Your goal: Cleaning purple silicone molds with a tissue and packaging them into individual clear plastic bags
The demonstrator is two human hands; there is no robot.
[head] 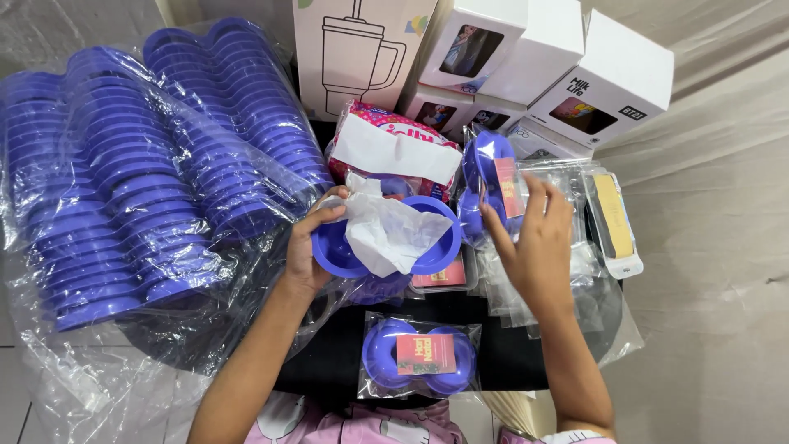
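Bright, even light, glare on the clear plastic wrap (123,345); sharp overall, edges perhaps slightly bowed.

Stacked dishes (140,181) left; boxes (509,66) behind; bagged dish (421,355) front.

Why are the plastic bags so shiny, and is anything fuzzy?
Head view: light glares in white streaks off the clear plastic over the stacked blue trays; the right hand is slightly motion-blurred; the left hand and its blue tray look sharp; shadows are soft.
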